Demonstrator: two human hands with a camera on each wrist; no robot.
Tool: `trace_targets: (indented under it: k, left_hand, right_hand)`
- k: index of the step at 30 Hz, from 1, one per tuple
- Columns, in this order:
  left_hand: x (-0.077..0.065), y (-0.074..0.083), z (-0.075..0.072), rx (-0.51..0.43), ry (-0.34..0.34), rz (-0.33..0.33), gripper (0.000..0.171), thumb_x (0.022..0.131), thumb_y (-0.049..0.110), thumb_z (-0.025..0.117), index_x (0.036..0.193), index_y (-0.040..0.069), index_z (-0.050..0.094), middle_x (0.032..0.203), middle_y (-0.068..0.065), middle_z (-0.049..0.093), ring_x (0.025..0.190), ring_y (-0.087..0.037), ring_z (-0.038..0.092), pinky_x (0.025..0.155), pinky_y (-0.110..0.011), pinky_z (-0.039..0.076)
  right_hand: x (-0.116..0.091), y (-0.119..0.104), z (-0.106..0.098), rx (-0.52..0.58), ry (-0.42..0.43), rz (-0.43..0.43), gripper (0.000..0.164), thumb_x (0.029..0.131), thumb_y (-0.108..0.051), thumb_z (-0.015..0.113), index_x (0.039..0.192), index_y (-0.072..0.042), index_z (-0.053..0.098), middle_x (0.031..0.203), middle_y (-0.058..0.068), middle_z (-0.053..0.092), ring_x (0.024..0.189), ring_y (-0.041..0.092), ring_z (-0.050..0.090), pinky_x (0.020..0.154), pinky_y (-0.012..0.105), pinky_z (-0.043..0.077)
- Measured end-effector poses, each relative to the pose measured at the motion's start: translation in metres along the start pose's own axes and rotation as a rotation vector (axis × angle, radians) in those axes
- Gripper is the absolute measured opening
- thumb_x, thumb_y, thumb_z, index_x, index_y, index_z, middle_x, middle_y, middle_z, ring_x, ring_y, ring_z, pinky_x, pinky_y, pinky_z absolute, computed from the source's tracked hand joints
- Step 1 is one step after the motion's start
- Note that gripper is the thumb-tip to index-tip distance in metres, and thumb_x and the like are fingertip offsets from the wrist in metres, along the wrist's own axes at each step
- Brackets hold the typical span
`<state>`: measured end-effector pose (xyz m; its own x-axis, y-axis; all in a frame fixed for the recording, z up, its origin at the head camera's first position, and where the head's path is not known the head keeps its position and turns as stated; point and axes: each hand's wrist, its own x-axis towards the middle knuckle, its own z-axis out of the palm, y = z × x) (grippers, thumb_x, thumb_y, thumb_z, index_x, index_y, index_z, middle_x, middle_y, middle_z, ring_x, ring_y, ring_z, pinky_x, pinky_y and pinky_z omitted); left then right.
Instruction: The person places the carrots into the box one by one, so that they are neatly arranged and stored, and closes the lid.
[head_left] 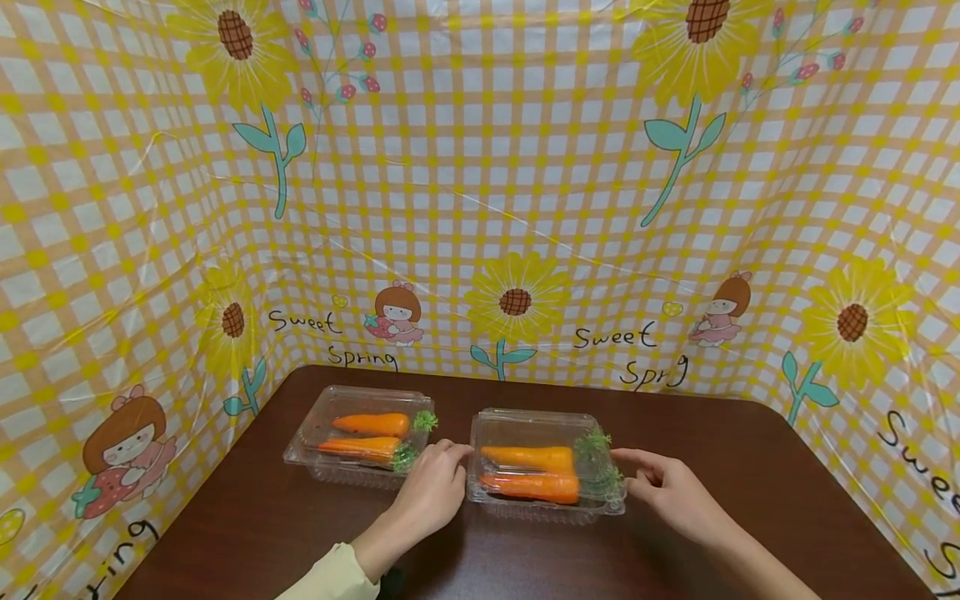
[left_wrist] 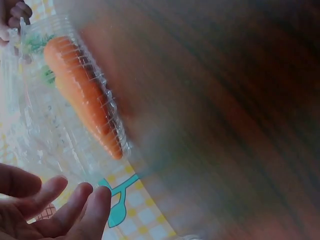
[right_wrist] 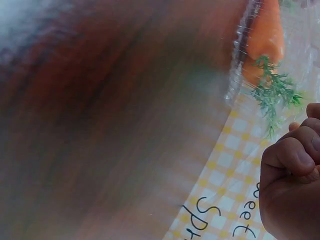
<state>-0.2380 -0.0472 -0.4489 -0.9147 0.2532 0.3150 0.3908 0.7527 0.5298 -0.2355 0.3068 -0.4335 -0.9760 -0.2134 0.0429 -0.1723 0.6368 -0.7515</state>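
A clear plastic clamshell box [head_left: 525,425] stands on the brown table with its lid down, holding two orange carrots [head_left: 528,486] whose green tops [head_left: 597,442] lie at its right end. My left hand [head_left: 435,487] is at the left side of this box, fingertips right at its edge. In the left wrist view, the left fingers [left_wrist: 80,210] are spread and loosely bent. On the opposite side, my right hand [head_left: 675,492] has its index finger stretched to the box's right edge. The other right fingers [right_wrist: 295,155] are folded in.
A second clear box [head_left: 360,400] with two carrots [head_left: 367,425] stands to the left, a green top [head_left: 425,421] at its right end. The dark brown table [head_left: 697,433] ends at a yellow checked cloth [head_left: 585,208] hung behind and on both sides.
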Motion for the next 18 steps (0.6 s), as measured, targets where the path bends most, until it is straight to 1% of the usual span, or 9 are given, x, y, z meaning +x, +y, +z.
trace_targets:
  k: [3,5,7,8,10,12,14,16,18]
  left_hand:
    - [-0.001,0.0,0.0,-0.058,-0.028,-0.039,0.028,0.099,0.015,0.058,0.124,0.008,0.069,0.117,-0.01,0.068,0.109,-0.031,0.063,0.091,-0.051,0.052]
    - [-0.002,0.0,0.0,-0.089,-0.041,-0.067,0.029,0.098,0.019,0.061,0.124,0.009,0.068,0.114,-0.008,0.068,0.105,-0.028,0.063,0.087,-0.049,0.052]
    - [-0.002,0.0,0.0,-0.109,-0.046,-0.093,0.029,0.096,0.021,0.064,0.121,0.008,0.068,0.109,-0.006,0.067,0.099,-0.025,0.063,0.083,-0.046,0.052]
    - [-0.002,0.0,0.0,-0.121,-0.049,-0.106,0.028,0.094,0.022,0.065,0.119,0.008,0.068,0.106,-0.005,0.067,0.096,-0.023,0.063,0.081,-0.045,0.052]
    - [-0.002,0.0,0.0,-0.145,-0.061,-0.131,0.025,0.093,0.024,0.067,0.112,0.008,0.068,0.101,-0.004,0.067,0.09,-0.021,0.062,0.077,-0.043,0.051]
    - [-0.002,-0.002,0.0,-0.169,-0.084,-0.156,0.023,0.093,0.027,0.068,0.106,0.008,0.068,0.1,-0.004,0.067,0.087,-0.019,0.061,0.074,-0.042,0.051]
    - [-0.002,-0.003,0.0,-0.198,-0.117,-0.185,0.022,0.093,0.03,0.068,0.1,0.01,0.07,0.098,-0.003,0.067,0.085,-0.018,0.061,0.072,-0.041,0.05]
    - [-0.003,-0.005,-0.001,-0.224,-0.161,-0.211,0.021,0.093,0.032,0.067,0.094,0.011,0.071,0.09,-0.001,0.067,0.076,-0.017,0.058,0.067,-0.039,0.048]
    - [-0.003,-0.006,-0.002,-0.263,-0.202,-0.23,0.024,0.094,0.034,0.066,0.088,0.012,0.073,0.077,0.001,0.064,0.064,-0.015,0.054,0.06,-0.036,0.044]
  right_hand:
    - [-0.003,0.002,0.002,0.001,0.01,-0.006,0.039,0.099,-0.019,0.064,0.138,-0.012,0.062,0.074,-0.001,0.058,0.059,0.007,0.044,0.055,0.027,0.038]
    - [-0.005,0.002,0.003,-0.007,0.028,-0.021,0.04,0.1,-0.026,0.064,0.137,-0.012,0.062,0.077,0.001,0.061,0.061,0.008,0.047,0.055,0.027,0.039]
    - [-0.006,0.002,0.005,-0.016,0.053,-0.023,0.042,0.098,-0.033,0.067,0.135,-0.013,0.064,0.076,-0.001,0.06,0.06,0.007,0.047,0.055,0.025,0.039]
    - [-0.007,0.002,0.007,-0.017,0.059,-0.024,0.043,0.097,-0.034,0.068,0.134,-0.012,0.064,0.071,-0.003,0.055,0.058,0.006,0.044,0.054,0.025,0.038]
    - [-0.008,0.001,0.009,-0.016,0.063,-0.012,0.046,0.096,-0.034,0.07,0.135,-0.011,0.063,0.061,-0.004,0.04,0.052,0.006,0.035,0.051,0.025,0.034]
    - [-0.009,-0.001,0.011,-0.002,0.064,0.005,0.049,0.095,-0.033,0.071,0.136,-0.01,0.061,0.06,-0.006,0.034,0.05,0.005,0.031,0.05,0.025,0.031]
    - [-0.01,-0.004,0.012,0.011,0.057,0.038,0.052,0.094,-0.033,0.071,0.138,-0.008,0.059,0.059,-0.006,0.033,0.049,0.005,0.029,0.049,0.024,0.031]
    - [-0.01,-0.006,0.013,0.011,0.047,0.08,0.055,0.095,-0.034,0.071,0.14,-0.006,0.057,0.06,-0.005,0.035,0.05,0.007,0.029,0.049,0.025,0.031]
    - [-0.01,-0.008,0.012,-0.005,0.035,0.135,0.057,0.095,-0.037,0.07,0.14,-0.003,0.057,0.063,-0.004,0.046,0.054,0.008,0.04,0.052,0.027,0.036]
